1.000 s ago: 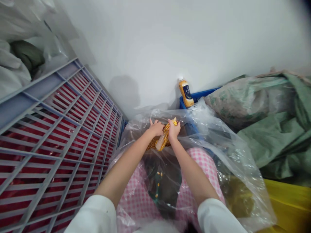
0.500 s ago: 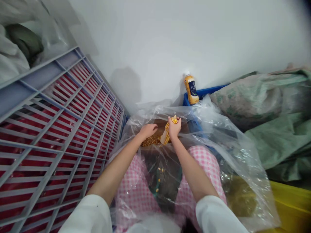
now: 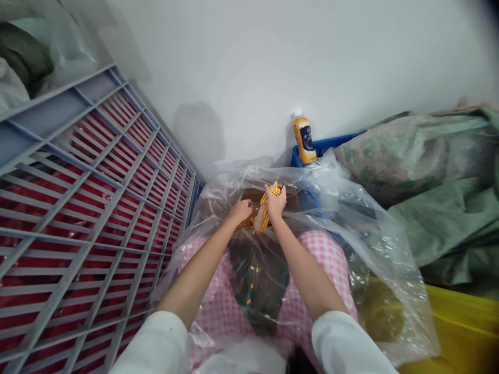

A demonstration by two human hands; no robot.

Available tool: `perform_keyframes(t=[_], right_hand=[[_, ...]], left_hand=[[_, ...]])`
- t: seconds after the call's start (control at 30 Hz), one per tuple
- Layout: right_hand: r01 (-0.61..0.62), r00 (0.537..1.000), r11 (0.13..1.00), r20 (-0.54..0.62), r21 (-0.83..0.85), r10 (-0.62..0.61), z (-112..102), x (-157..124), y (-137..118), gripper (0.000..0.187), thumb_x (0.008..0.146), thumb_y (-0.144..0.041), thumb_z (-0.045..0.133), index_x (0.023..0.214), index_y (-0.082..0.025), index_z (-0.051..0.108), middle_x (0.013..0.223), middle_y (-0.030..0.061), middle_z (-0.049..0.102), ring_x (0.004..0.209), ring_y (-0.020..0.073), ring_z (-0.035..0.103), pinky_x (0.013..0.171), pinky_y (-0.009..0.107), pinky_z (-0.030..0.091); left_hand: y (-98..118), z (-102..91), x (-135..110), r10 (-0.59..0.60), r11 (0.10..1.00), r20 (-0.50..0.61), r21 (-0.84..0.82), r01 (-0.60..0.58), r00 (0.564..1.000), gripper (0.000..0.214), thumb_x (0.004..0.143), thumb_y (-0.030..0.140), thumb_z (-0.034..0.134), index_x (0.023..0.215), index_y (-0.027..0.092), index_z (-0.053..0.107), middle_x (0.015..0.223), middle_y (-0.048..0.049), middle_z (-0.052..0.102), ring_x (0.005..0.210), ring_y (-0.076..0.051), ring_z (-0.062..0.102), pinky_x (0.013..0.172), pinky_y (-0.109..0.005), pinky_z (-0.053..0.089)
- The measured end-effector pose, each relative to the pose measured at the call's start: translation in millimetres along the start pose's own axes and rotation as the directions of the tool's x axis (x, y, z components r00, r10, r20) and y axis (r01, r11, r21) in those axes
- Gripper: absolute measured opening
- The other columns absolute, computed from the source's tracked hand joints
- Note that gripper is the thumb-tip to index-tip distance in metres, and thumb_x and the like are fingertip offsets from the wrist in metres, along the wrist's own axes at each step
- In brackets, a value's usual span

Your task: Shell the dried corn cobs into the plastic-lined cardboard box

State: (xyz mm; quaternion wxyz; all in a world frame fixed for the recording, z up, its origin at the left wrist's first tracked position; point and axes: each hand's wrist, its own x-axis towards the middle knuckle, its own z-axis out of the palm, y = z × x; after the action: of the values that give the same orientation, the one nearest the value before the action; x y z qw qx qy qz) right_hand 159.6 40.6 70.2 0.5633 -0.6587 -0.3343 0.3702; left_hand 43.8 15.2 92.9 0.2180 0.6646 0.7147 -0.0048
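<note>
My right hand [image 3: 276, 202] is wrapped round a yellow ear of corn [image 3: 262, 217], partly stripped so a pale strip of cob shows. Its upper end sticks out above my fingers, and a small dark bit shows near their tips. Just left of the ear, my left hand [image 3: 242, 210] is closed with curled fingers; whatever may be inside is hidden. Loose corn kernels [image 3: 245, 224] lie below my left hand, partly covered by it. Both hands are over a clear plastic sheet [image 3: 218, 200] spread across my lap, with a few stray kernels [image 3: 251, 285] between my knees.
A grey plastic crate [image 3: 128, 171] with red contents rises close on my left. A yellow bottle [image 3: 304, 140] stands at a blue crate [image 3: 339, 140] by the white wall. Greenish sacks [image 3: 448, 218] lie on the right, above a yellow container [image 3: 463, 327].
My left hand has moved right, closer to the ear of corn, and its fingers have curled in. My right hand still grips the ear, while the view has shifted slightly.
</note>
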Motion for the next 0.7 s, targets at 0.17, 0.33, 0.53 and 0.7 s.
perform_keyframes(t=[0.17, 0.33, 0.53, 0.7], right_hand=[[0.003, 1.000, 1.000, -0.003, -0.010, -0.003, -2, 0, -3, 0.036, 0.064, -0.048, 0.065, 0.086, -0.023, 0.051, 0.076, -0.0006, 0.061, 0.070, 0.0184, 0.054, 0.073, 0.031, 0.039], [0.000, 1.000, 1.000, -0.012, -0.002, 0.000, -4, 1, -6, 0.035, 0.064, -0.047, 0.064, 0.087, -0.023, 0.052, 0.076, -0.0007, 0.061, 0.070, 0.0180, 0.055, 0.074, 0.030, 0.040], [-0.006, 1.000, 1.000, -0.016, 0.016, 0.006, -6, 2, -8, 0.036, 0.063, -0.047, 0.065, 0.086, -0.022, 0.052, 0.077, -0.0008, 0.061, 0.072, 0.0177, 0.055, 0.075, 0.030, 0.040], [-0.016, 1.000, 0.999, -0.003, 0.051, 0.016, -5, 0, -7, 0.035, 0.062, -0.046, 0.066, 0.084, -0.022, 0.052, 0.078, -0.0010, 0.061, 0.072, 0.0173, 0.056, 0.075, 0.030, 0.041]], left_hand=[[-6, -23.0, -16, -0.022, 0.998, -0.009, 0.051, 0.023, 1.000, 0.035, 0.083, 0.016, 0.044, 0.114, 0.014, 0.058, 0.117, -0.0168, 0.061, 0.108, -0.025, 0.058, 0.090, -0.034, 0.042], [4, -32.3, -88, 0.141, 0.985, 0.121, -0.119, -0.127, 0.983, 0.032, 0.083, 0.035, 0.052, 0.108, 0.016, 0.059, 0.096, -0.0057, 0.068, 0.086, -0.017, 0.062, 0.076, -0.024, 0.046], [-2, 17.1, -211, 0.172, 0.975, 0.345, 0.072, -0.209, 0.923, 0.036, 0.079, 0.030, 0.057, 0.114, 0.019, 0.058, 0.112, -0.0092, 0.062, 0.106, -0.025, 0.054, 0.090, -0.037, 0.042], [7, 63.6, -260, 0.054, 0.920, 0.570, 0.291, -0.263, 0.820, 0.072, 0.064, 0.026, 0.072, 0.130, 0.016, 0.047, 0.137, -0.0191, 0.044, 0.127, -0.039, 0.037, 0.101, -0.058, 0.030]])
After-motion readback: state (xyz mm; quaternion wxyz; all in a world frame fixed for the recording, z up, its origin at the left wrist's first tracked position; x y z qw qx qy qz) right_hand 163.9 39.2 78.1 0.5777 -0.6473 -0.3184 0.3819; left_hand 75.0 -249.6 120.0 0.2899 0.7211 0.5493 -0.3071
